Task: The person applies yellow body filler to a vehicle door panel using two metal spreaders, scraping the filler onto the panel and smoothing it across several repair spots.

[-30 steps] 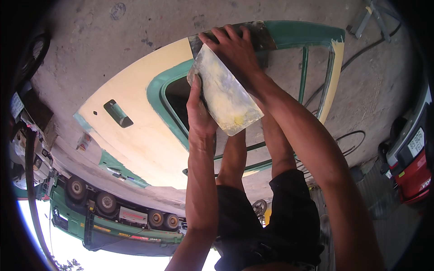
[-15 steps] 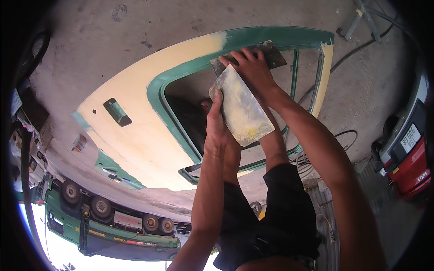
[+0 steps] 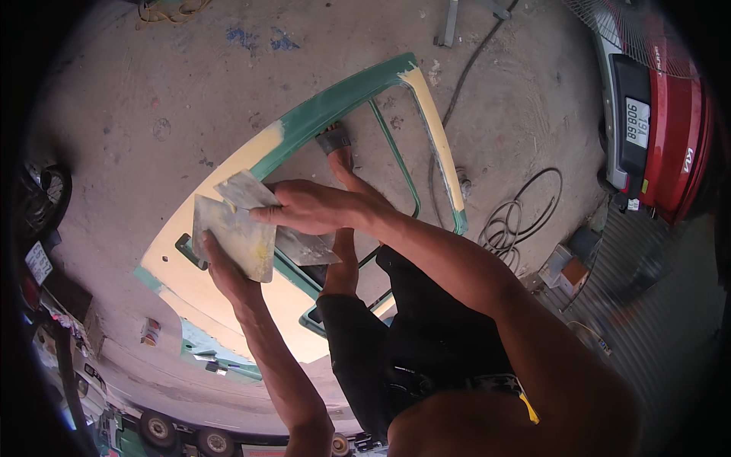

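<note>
My left hand grips a flat mixing plate smeared with pale yellowish putty. My right hand is wrapped around a thin grey metal spreader, one end of which overlaps the plate's upper edge. Both tools are above a vehicle door lying on the ground. Cream filler covers most of its skin, while green paint shows around the window frame and lower edge. Part of the door's handle recess is hidden behind the plate. My feet and legs are at the window opening.
A dark hose lies coiled at right, near a red car. Metal stand legs are at the far side. A motorbike wheel is at left, and a small box stands by corrugated metal sheeting.
Both hands have moved left with their tools, from over the window opening to over the cream part. The spreader now meets the plate's edge. My view has turned and shifted.
</note>
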The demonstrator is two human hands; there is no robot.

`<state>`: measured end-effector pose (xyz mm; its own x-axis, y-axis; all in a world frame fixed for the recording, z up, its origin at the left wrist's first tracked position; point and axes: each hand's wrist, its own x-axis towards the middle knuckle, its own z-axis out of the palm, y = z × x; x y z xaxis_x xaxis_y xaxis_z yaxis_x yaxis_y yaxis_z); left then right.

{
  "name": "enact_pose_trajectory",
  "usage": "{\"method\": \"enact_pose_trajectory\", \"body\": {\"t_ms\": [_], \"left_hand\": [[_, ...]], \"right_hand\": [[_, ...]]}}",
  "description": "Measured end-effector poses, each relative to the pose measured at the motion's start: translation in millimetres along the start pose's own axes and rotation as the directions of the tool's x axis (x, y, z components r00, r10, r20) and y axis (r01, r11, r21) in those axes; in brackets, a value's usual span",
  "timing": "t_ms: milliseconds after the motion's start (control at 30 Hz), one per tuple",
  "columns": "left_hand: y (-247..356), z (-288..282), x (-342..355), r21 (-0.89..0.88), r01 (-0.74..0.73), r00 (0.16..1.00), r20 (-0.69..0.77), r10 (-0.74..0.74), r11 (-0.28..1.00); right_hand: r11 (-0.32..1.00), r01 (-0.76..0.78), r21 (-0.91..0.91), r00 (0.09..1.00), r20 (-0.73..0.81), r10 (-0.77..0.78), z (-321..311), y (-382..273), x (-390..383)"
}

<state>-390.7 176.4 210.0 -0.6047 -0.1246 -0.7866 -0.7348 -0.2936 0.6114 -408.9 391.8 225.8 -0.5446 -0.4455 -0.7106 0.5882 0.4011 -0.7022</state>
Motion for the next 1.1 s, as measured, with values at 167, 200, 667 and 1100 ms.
{"method": "enact_pose_trajectory", "body": {"t_ms": [167,200,667,1100], "left_hand": [[110,-1,-61,0.066,-0.212,0.975,-0.053,0.215,0.975],[127,6,-87,0.071,-0.239,0.970,-0.029,0.241,0.968],[225,-11,-237,-0.227,-0.250,0.874,0.366,0.320,0.941],[215,-94,-207,-0.135,0.171,0.141,0.984,0.111,0.976]], "right_hand": [[0.931,0.366,-0.013,0.925,-0.109,-0.365,10,-21,-60],[0.855,0.508,0.104,0.830,-0.326,-0.454,8,-22,-66],[0.511,0.437,0.740,0.887,-0.262,-0.379,110,-188,-153],[0.342,0.679,0.650,0.732,-0.558,-0.391,110,-235,-189]]}}
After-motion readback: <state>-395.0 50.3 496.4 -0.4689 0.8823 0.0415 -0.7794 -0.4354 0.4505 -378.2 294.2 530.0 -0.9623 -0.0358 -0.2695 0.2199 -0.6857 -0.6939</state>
